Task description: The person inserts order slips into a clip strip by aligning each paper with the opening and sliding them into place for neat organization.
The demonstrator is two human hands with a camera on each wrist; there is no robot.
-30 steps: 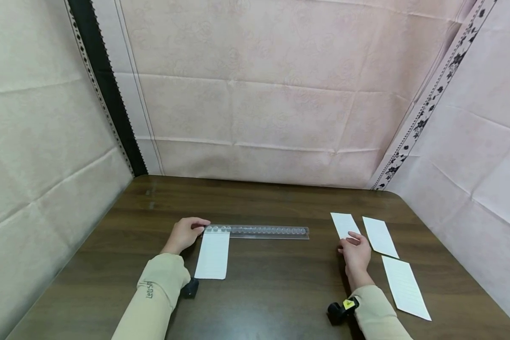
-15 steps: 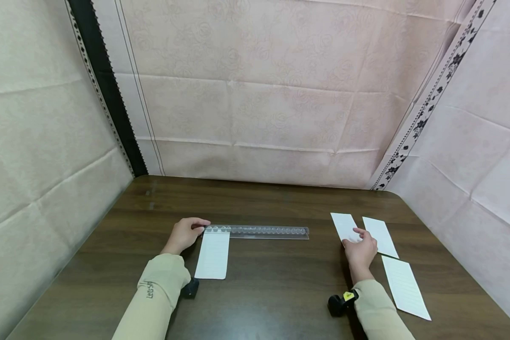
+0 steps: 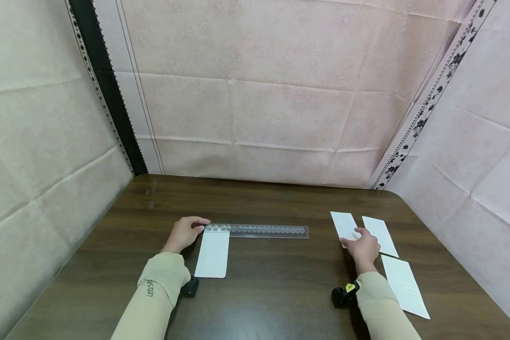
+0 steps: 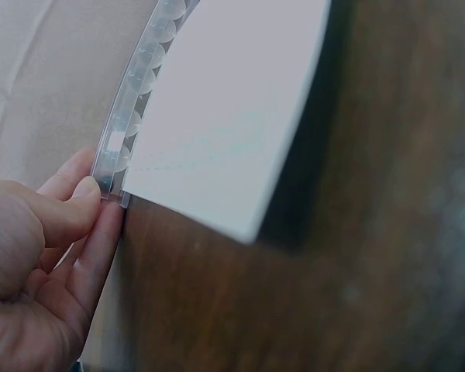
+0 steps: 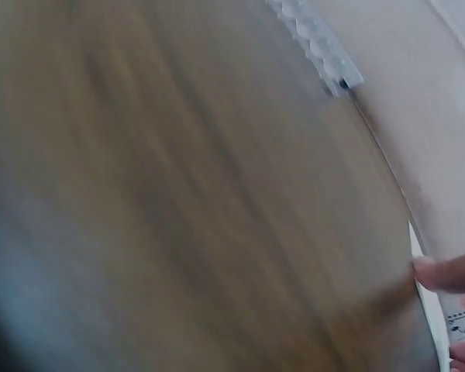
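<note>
My left hand (image 3: 183,235) pinches the left end of a clear plastic binding strip (image 3: 272,231), with a row of round loops along it. In the left wrist view the thumb and fingers close on the strip's end (image 4: 112,182). White lined paper (image 3: 212,257) lies along the strip's left part, its top edge at the loops. On the right, my right hand (image 3: 363,248) holds a white sheet of paper (image 3: 343,224) across its width, thumb at the left edge and index finger at the right. That sheet (image 5: 428,306) shows nearly edge-on in the right wrist view.
Two more white sheets lie at the right: one upper sheet (image 3: 380,233) and one lower lined sheet (image 3: 405,285), partly behind the right sleeve. The brown wooden table (image 3: 259,203) meets cloth-covered walls (image 3: 246,94) at its back and sides.
My right hand has shifted right and its fingers have spread across the upper left sheet, from near its lower end to both edges. The left hand, strip and paper have stayed put.
</note>
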